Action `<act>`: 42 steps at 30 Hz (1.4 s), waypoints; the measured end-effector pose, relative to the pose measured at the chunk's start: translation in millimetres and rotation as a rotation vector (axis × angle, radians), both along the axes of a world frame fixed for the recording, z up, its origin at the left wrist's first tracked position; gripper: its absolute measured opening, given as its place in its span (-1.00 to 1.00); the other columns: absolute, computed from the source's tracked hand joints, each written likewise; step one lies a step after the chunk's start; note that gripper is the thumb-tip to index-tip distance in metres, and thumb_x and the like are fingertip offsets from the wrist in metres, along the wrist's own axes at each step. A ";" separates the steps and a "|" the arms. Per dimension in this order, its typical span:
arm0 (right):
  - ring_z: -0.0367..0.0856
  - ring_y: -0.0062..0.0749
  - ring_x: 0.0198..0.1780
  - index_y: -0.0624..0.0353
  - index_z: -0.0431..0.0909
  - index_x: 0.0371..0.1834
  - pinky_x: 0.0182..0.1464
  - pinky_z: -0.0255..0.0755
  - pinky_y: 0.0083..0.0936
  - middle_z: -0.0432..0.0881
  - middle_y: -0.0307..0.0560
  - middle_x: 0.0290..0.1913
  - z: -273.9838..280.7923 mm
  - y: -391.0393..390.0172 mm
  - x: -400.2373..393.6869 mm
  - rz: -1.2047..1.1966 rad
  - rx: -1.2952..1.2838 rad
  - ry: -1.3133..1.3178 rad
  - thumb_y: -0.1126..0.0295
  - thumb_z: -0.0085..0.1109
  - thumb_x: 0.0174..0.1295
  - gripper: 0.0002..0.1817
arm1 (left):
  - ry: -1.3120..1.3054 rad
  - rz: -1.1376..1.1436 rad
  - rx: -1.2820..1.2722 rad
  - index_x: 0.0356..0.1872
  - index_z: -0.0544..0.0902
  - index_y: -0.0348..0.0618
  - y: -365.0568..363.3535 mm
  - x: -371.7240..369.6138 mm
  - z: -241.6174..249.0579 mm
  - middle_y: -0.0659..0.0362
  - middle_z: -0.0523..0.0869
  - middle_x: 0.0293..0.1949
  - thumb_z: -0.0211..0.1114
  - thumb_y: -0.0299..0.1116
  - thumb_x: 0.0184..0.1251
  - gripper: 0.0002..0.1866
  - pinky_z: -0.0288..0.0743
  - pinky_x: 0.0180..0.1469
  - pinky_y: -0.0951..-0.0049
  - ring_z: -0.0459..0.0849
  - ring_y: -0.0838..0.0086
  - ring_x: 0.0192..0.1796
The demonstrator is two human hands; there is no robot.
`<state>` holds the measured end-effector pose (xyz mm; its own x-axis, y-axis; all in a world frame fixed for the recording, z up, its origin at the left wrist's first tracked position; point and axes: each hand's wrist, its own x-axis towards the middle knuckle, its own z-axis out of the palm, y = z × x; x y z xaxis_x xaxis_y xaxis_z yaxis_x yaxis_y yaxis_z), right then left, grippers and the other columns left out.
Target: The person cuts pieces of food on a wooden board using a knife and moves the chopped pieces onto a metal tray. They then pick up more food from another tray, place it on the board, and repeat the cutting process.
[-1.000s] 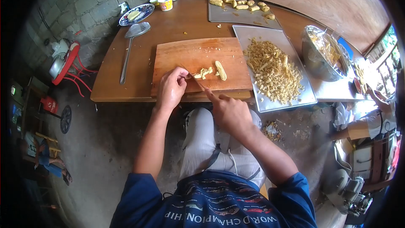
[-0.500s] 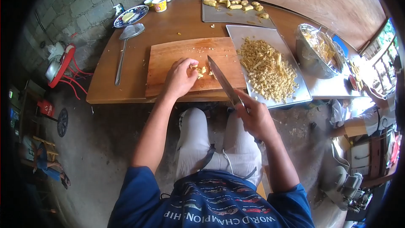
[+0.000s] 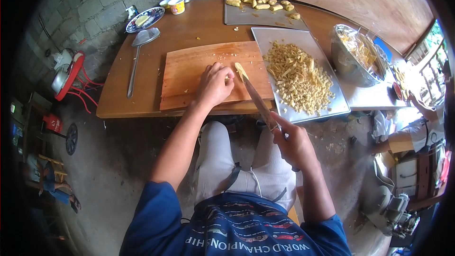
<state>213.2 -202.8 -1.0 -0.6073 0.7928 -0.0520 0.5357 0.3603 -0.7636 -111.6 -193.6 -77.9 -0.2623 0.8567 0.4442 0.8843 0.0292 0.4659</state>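
My right hand (image 3: 295, 143) grips the handle of a kitchen knife (image 3: 258, 100), its blade slanting forward and left over the wooden cutting board (image 3: 182, 78). A long pale-yellow food slice (image 3: 241, 71) lies by the blade's tip. Left of the blade, my left hand (image 3: 215, 84) rests on the board, fingers curled and closed over pale-yellow food pieces (image 3: 227, 79), mostly hidden beneath them. Small crumbs dot the board. To the right, a metal tray (image 3: 265, 35) bears a heap of diced pale-yellow pieces (image 3: 301, 78).
Behind, another tray (image 3: 260, 19) carries several whole peeled yellow pieces. A plastic-lined metal bowl (image 3: 348, 64) stands at right. At left are a long-handled metal turner (image 3: 134, 68), a patterned plate (image 3: 154, 15) and a yellow-white cup (image 3: 177, 5). Another person's arm (image 3: 422, 109) reaches in at far right.
My left hand has shifted right and closed over the cut pieces that showed beside it. The knife has moved slightly right and toward me, and a long slice now shows at its tip.
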 end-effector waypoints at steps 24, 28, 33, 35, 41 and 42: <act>0.57 -0.64 -0.55 0.09 0.47 0.76 -0.43 0.52 -0.57 0.75 -0.26 -0.32 1.0 49.0 25.0 0.042 -0.451 0.307 0.41 0.12 0.71 -0.42 | -0.694 -0.361 0.052 0.10 0.82 -0.27 47.5 23.8 38.7 0.10 0.83 -0.11 0.56 -0.59 0.37 -0.69 0.77 0.10 0.35 0.90 0.39 -0.03; 0.83 -0.40 -0.24 0.03 0.59 0.67 -0.02 0.70 -0.33 0.83 -0.01 -0.31 38.9 57.5 76.0 -0.208 -0.096 0.043 0.38 0.25 0.61 -0.44 | -0.470 -0.435 0.013 0.08 0.83 -0.22 126.1 91.4 57.1 0.09 0.90 -0.07 0.56 -0.44 0.37 -0.71 0.76 0.12 0.32 0.91 0.33 0.00; 0.90 0.16 -0.02 0.08 0.67 0.56 0.13 0.70 -0.09 0.85 0.42 -0.08 33.3 77.0 109.8 -0.279 0.175 -0.012 0.35 0.28 0.54 -0.47 | -0.401 -0.474 -0.102 0.12 0.84 -0.22 180.4 131.2 59.0 0.10 0.93 -0.02 0.62 -0.45 0.39 -0.68 0.77 0.13 0.38 0.89 0.46 -0.03; 0.90 0.19 0.02 0.07 0.67 0.56 0.14 0.70 -0.09 0.84 0.44 -0.07 39.2 80.3 113.8 -0.300 0.160 -0.027 0.36 0.26 0.54 -0.47 | -0.405 -0.503 -0.071 0.11 0.85 -0.21 185.8 140.7 64.0 0.10 0.93 -0.05 0.62 -0.44 0.38 -0.69 0.77 0.12 0.37 0.90 0.44 -0.04; 0.89 0.20 -0.09 0.06 0.67 0.56 0.07 0.70 -0.09 0.83 0.42 -0.15 31.6 90.5 124.9 -0.297 0.128 -0.020 0.36 0.26 0.54 -0.47 | -0.336 -0.486 -0.063 -0.10 0.81 -0.22 190.6 158.2 69.9 0.14 0.91 -0.20 0.58 -0.36 0.41 -0.81 0.75 0.05 0.31 0.88 0.42 -0.11; 0.89 0.14 -0.13 0.05 0.67 0.57 0.06 0.70 -0.10 0.83 0.41 -0.17 31.6 91.9 125.6 -0.294 0.117 -0.027 0.36 0.27 0.54 -0.47 | -0.329 -0.486 -0.069 -0.10 0.81 -0.22 190.9 162.4 71.2 0.14 0.91 -0.20 0.58 -0.36 0.41 -0.81 0.75 0.05 0.31 0.88 0.42 -0.11</act>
